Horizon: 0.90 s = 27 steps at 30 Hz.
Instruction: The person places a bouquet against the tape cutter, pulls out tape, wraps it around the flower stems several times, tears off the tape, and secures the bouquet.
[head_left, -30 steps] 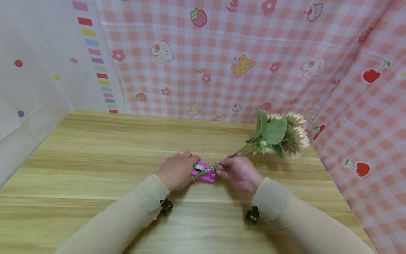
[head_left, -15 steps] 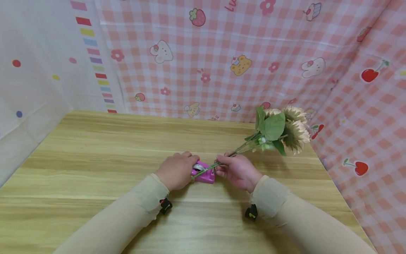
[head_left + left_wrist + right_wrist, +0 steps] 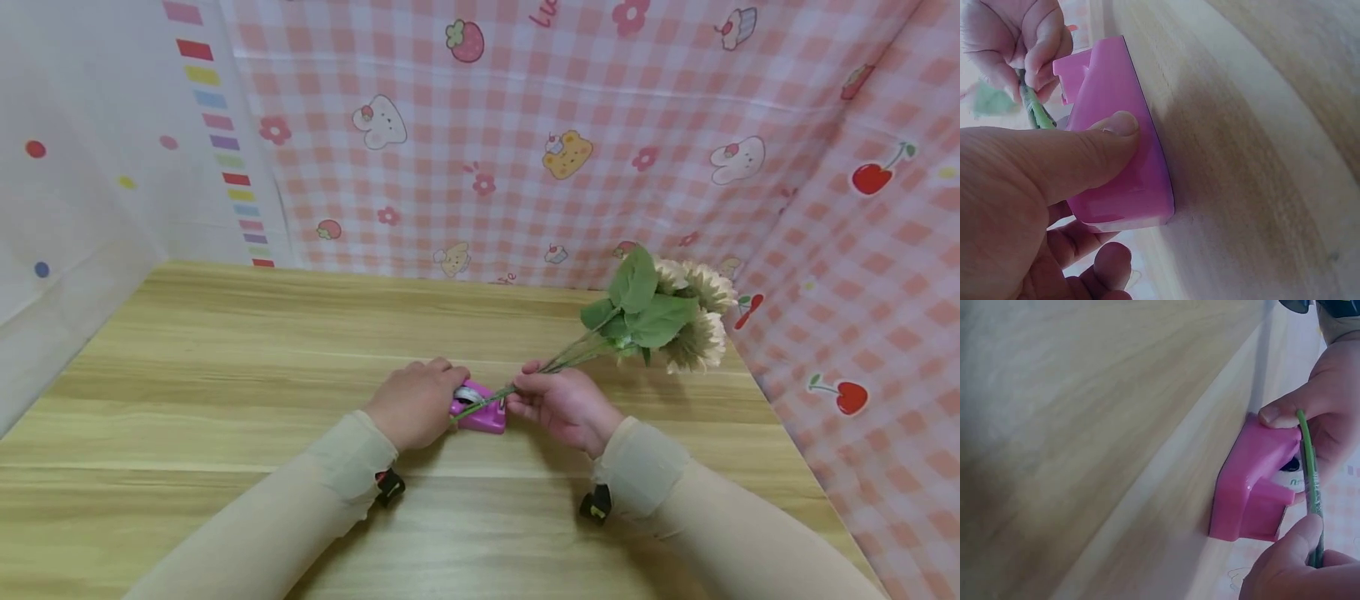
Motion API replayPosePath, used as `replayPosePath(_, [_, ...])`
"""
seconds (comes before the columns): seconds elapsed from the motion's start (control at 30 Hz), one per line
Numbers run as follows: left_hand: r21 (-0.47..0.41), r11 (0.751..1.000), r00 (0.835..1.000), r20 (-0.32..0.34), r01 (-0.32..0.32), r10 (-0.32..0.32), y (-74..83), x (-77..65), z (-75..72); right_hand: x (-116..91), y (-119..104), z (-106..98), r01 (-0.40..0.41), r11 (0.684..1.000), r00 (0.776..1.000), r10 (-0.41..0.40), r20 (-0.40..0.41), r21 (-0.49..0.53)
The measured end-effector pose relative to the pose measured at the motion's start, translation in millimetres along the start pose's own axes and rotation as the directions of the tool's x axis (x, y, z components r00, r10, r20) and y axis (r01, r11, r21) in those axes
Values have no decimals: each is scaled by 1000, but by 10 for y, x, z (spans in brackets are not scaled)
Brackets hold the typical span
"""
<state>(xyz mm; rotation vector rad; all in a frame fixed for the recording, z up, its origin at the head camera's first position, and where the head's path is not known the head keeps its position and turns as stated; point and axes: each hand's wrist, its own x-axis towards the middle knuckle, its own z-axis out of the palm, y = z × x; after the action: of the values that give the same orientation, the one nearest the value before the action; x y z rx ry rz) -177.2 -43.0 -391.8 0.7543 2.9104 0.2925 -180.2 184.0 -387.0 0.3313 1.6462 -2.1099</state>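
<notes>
My left hand grips a pink tape dispenser on the table, thumb along its side in the left wrist view. A roll of tape sits inside the dispenser. My right hand pinches the stems of a bunch of artificial flowers, pale blooms with green leaves, pointing to the far right. The green stem ends cross above the dispenser toward the left hand. Shiny clear tape shows around the stems just beyond the right fingertips.
The wooden table reaches back to a pink checked cloth. A second checked cloth borders it on the right, and a white dotted cloth on the left.
The flower bunch has turned about its stems in my right hand, so the leaves now face another way. The left hand and the tape dispenser have kept their place.
</notes>
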Motion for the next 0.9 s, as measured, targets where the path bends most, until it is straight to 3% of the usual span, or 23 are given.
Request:
replayPosePath(0.27, [2,1000,1000,1,0,0,13,-3,0,7,-15,-38,-8,1000,1000,8,6,-30])
replayPosePath(0.53, [2,1000,1000,-9,-7,7,8,1,6,31,-9,3,-23,999,998,21,52,36])
replayPosePath(0.9, [6,1000,1000,-9,-8,8,1,-4,4,50,32,31,-7,999,1000,8,-10,47])
